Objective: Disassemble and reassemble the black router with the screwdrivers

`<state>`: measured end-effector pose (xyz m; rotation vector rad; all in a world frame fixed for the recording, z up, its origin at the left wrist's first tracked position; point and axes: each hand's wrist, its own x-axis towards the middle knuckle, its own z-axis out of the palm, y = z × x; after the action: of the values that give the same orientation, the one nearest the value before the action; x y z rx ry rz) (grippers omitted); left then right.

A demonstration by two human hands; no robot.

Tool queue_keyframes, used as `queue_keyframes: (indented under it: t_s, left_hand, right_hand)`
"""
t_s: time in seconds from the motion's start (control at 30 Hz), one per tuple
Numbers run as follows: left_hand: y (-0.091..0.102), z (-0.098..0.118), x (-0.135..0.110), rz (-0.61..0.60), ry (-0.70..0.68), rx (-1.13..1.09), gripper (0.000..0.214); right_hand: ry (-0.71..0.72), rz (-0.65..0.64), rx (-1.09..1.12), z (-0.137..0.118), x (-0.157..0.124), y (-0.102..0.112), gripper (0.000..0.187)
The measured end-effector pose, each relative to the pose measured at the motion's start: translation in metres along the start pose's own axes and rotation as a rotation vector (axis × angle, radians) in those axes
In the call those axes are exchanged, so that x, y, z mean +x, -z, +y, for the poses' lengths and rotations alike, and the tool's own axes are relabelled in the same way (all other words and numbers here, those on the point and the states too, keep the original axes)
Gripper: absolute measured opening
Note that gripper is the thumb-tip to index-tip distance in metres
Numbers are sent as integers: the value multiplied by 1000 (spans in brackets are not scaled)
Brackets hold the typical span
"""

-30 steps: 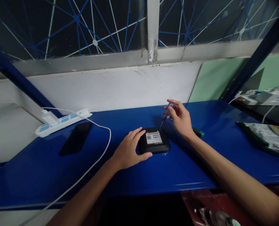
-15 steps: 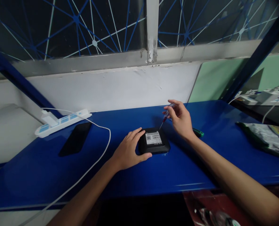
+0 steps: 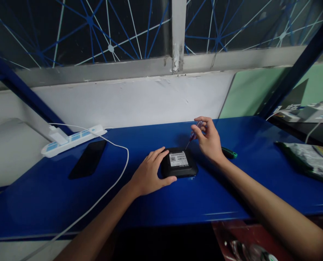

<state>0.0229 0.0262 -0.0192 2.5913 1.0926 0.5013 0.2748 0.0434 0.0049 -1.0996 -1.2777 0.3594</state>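
Clamping the labelled black device (image 3: 179, 159) just right of its palm, the left hand (image 3: 150, 174) likely steadies it. The right hand (image 3: 209, 140) pinches a screwdriver (image 3: 192, 136), slanting its tip down-left to the device's far edge.

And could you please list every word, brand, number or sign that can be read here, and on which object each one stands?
No word, brand or number is readable.
White label on the black box: a square code and lines of print, too small to read.
Bag at the right: any print is too blurred to read.
Clear plastic thing at the bottom edge: a green mark, too small to make out.
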Motion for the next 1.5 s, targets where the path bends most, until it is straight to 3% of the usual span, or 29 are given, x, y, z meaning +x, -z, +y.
queue_keyframes:
  t_s: [0.33, 0.6, 0.83, 1.17, 1.5]
  left_hand:
    - [1, 1, 0, 3, -1, 3, 84]
    - [0, 1, 0, 5, 5, 5, 84]
    - [1, 1, 0, -11, 6, 4, 85]
    - [-1, -1, -1, 10, -6, -5, 84]
    - [1, 1, -1, 12, 3, -33, 86]
  right_hand:
    - [-40, -37, 70, -1, -3, -1, 28]
    - [33, 34, 17, 0, 1, 1, 20]
    - [-62, -30, 81, -2, -3, 0, 27]
    - [21, 71, 12, -2, 4, 4, 16]
    - [-72, 15, 89, -3, 1, 1, 25]
